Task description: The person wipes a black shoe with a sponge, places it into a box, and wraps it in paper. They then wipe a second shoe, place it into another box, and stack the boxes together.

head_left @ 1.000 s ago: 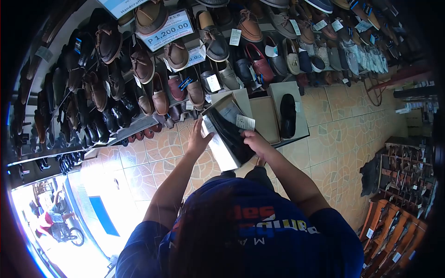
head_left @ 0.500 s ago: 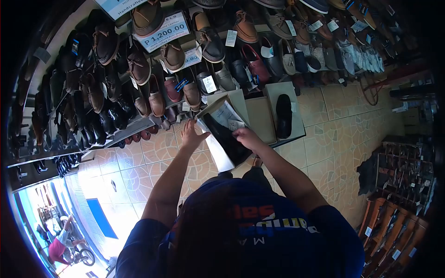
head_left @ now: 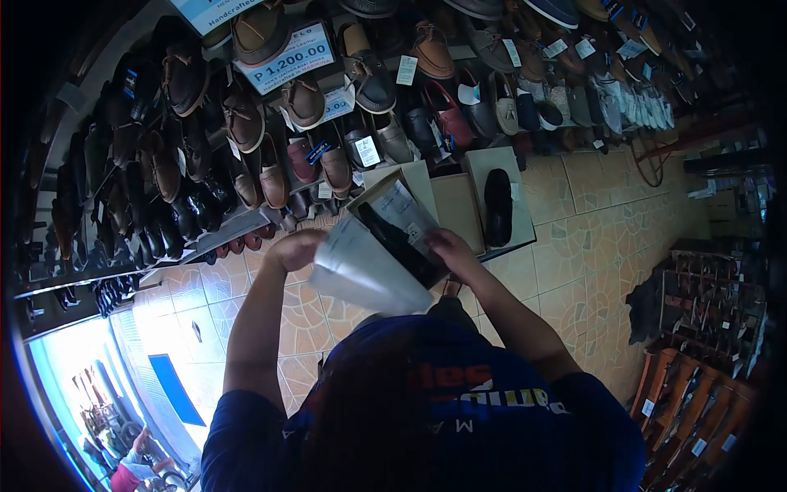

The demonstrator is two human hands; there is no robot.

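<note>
An open shoe box (head_left: 358, 211) is held tilted in front of me with a dark shoe (head_left: 392, 232) in it. White printed paper (head_left: 406, 209) lies along the shoe's far side. A larger white paper sheet (head_left: 365, 266) spreads from the box's near left side, partly blurred. My left hand (head_left: 299, 248) is closed at this sheet's left edge, its fingertips hidden behind the paper. My right hand (head_left: 451, 250) has its fingers curled on the right side of the box, close to the printed paper.
A second open box (head_left: 455, 205) stands beyond, with a black shoe (head_left: 498, 207) on its lid (head_left: 520, 193). Shelves of tagged shoes (head_left: 328, 168) run across the front, with a price sign (head_left: 287, 61). A wooden rack (head_left: 697, 402) stands at the right. A person (head_left: 131, 471) shows outside the doorway.
The white sheet has swung up and out to the left, away from the shoe. My left hand has moved left and closed at its edge. My right hand has shifted slightly right.
</note>
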